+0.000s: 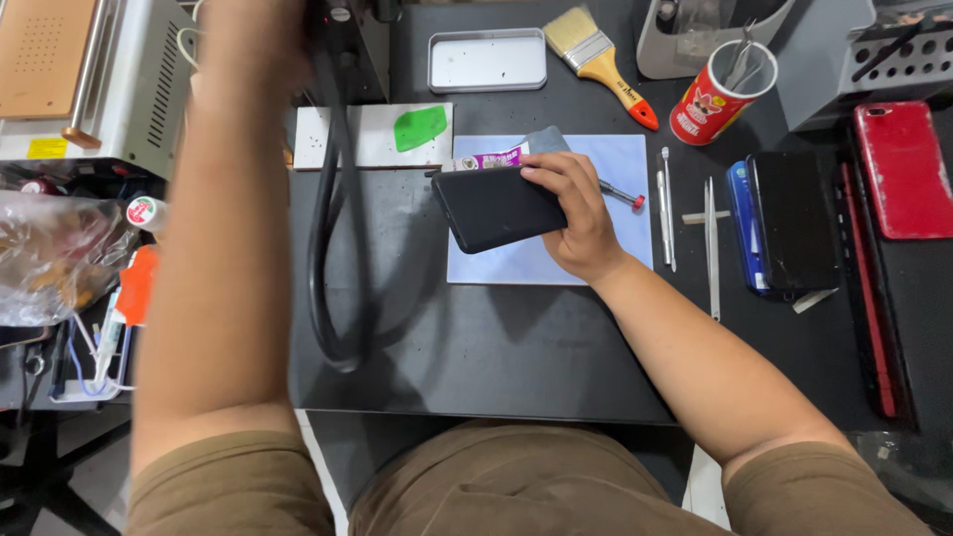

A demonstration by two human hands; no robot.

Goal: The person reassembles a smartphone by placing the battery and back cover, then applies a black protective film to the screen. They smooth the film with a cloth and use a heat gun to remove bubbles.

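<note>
Under my right hand (581,213), fingers pinched a slim, stiff, slippery black phone (496,206) by its edge; left hand's grip unseen.

The surface (516,347) is a dark, matte black top. A pale blue mat (625,164) lies on it near the middle, with thin metal tools (665,208) along its right edge and long tweezers (712,248) just beyond. Behind the mat sit a white board with a green pick (420,128), a shallow metal tray (486,60), a yellow-handled brush (601,60) and a red cup of tools (717,99). To the right lie a stack of dark phones (789,223) and a red phone (903,169).
</note>
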